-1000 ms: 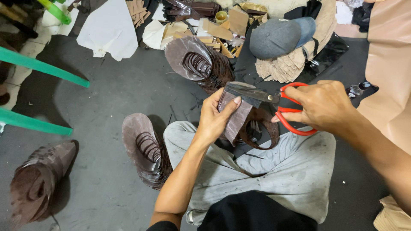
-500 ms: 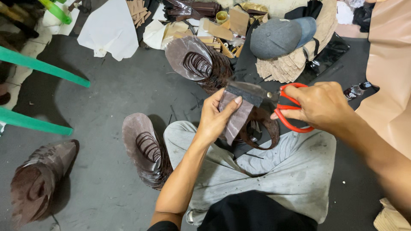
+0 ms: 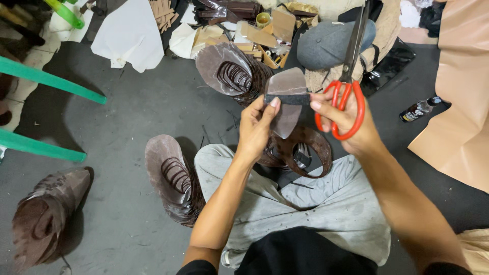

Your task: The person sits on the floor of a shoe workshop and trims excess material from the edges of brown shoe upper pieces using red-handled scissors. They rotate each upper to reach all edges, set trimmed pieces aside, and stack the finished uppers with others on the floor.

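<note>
I count three stacks of brown cut pieces (image 3: 173, 178) on the floor, one piece (image 3: 285, 99) held up, one pair of scissors (image 3: 346, 97), one bottle (image 3: 418, 108), two green bars (image 3: 51, 81).

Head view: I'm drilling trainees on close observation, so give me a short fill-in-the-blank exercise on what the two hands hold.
1. The right hand holds scissors with ____ handles.
2. Both hands pinch a dark strip across a thin, brown ____-shaped piece.
3. The left hand grips the strip's ____ end.
4. The scissor blades point ____, away from the person.

Missing words: red; sole; left; up
</note>
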Demonstrator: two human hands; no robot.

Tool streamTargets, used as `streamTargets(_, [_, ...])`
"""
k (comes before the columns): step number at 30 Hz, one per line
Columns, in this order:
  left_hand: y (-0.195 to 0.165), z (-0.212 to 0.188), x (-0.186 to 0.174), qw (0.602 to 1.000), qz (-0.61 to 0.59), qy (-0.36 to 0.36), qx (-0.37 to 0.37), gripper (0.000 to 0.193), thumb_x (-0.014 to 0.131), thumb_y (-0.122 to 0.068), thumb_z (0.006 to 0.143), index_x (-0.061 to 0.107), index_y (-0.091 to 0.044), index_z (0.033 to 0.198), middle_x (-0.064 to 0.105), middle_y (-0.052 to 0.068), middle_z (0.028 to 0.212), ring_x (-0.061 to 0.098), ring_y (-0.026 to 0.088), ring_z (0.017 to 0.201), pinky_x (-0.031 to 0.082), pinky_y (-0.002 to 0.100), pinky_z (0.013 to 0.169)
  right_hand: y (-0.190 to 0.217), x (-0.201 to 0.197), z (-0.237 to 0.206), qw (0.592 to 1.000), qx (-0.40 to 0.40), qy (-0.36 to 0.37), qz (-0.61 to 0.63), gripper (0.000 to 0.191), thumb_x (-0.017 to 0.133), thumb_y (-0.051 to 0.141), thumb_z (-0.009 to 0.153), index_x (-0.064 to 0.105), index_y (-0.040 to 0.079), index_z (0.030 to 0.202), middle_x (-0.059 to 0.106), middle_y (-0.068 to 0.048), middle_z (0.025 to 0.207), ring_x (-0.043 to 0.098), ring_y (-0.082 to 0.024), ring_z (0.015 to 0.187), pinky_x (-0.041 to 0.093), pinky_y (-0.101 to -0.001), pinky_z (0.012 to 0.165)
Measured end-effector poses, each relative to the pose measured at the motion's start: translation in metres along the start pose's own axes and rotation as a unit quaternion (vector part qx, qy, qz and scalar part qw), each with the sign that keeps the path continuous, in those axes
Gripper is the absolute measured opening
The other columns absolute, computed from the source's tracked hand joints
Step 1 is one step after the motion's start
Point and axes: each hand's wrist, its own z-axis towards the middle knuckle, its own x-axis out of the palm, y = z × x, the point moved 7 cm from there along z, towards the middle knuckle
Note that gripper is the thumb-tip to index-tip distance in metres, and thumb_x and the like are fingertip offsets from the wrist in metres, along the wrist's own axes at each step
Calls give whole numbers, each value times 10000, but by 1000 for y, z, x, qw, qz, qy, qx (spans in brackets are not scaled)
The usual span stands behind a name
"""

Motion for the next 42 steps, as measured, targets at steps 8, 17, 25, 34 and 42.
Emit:
streamTargets(8, [0, 4, -12, 997, -10, -69, 26, 480, 508, -372, 1085, 588, 0, 1377, 670, 42, 1292, 609, 139, 1176, 457, 288, 1040, -12, 9, 6, 983, 41, -57, 170, 220, 743, -20, 869, 600, 123, 957, 574, 28, 744, 521, -78, 544, 412, -247, 511])
streamTargets(17, [49, -37, 1, 887, -377, 19, -265, 641, 551, -491, 1061, 452, -10, 1473, 655, 182, 1314, 622, 300, 1207, 470, 462, 1083, 3, 3, -17, 951, 141, 10, 274, 75, 665, 102, 1014, 604, 129, 980, 515, 81, 684, 514, -18, 543, 391, -235, 474])
streamTargets(25, [63, -60, 7, 799, -513, 86, -303, 448, 659, -295, 1066, 564, -78, 1447, 656, 97, 1379, 632, 228, 1274, 474, 424, 1162, 24, 7, -32, 961, 115, 26, 249, 69, 637, 82, 1006, 579, 111, 1030, 534, 63, 750, 504, -28, 541, 394, -240, 493])
streamTargets(34, [4, -42, -77, 926, -337, -33, -165, 439, 750, -230, 941, 635, -20, 1310, 725, 108, 1211, 704, 225, 1079, 553, 405, 997, -5, -13, -27, 943, 126, 25, 307, 70, 641, 85, 1023, 586, 113, 1056, 517, 64, 740, 507, -42, 619, 391, -223, 569])
streamTargets(42, [-46, -26, -95, 986, -136, -37, -94, 361, 739, -34, 910, 666, -6, 1263, 737, 70, 1129, 703, 143, 986, 575, 312, 910, -19, -26, -33, 947, 103, 41, 302, 192, 660, 96, 986, 589, 101, 1164, 521, 47, 758, 504, -49, 645, 411, -225, 602])
